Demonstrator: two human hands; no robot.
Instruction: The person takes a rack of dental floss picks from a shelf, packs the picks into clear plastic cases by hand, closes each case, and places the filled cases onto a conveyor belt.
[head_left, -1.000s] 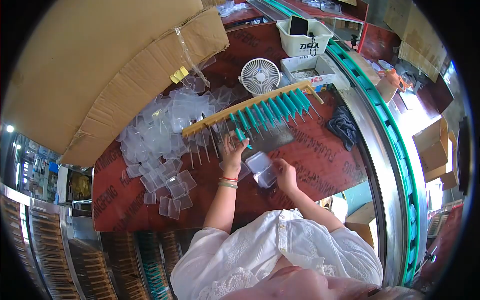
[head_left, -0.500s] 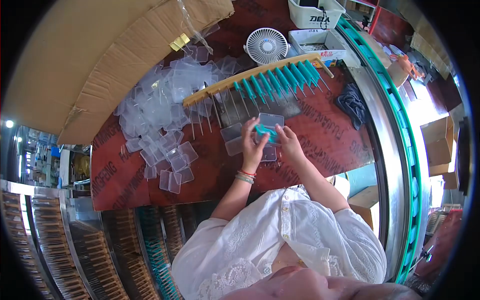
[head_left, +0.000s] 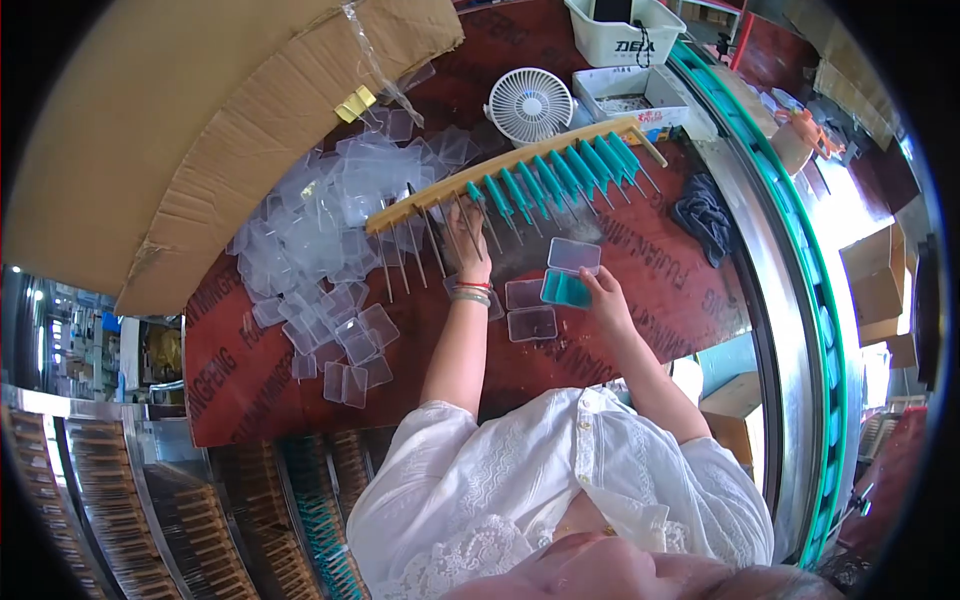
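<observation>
My right hand (head_left: 604, 292) grips a hinged clear plastic box (head_left: 573, 256) by its right side. Its lid is raised, and teal content (head_left: 566, 289) fills the bottom part. At the wooden rack (head_left: 520, 160), my left hand (head_left: 468, 240) reaches up among the thin metal rods. Its fingers look curled at the leftmost teal sleeve (head_left: 474, 192), though the rods partly cover them. Several more teal sleeves (head_left: 570, 175) sit on rods to the right; the rods at the left end are bare. Another clear box (head_left: 530, 308) lies opened on the table below the hands.
A heap of clear plastic boxes (head_left: 340, 200) covers the table's left side beneath cardboard (head_left: 290, 130). A white fan (head_left: 530, 105), a white carton (head_left: 630, 95) and a white basket (head_left: 628, 35) stand behind the rack. A dark cloth (head_left: 706, 215) lies near the green-edged conveyor (head_left: 790, 220).
My left hand has left the box and moved up and left to the rack. My right hand has shifted right and slightly down with the open box, whose teal content now lies inside it.
</observation>
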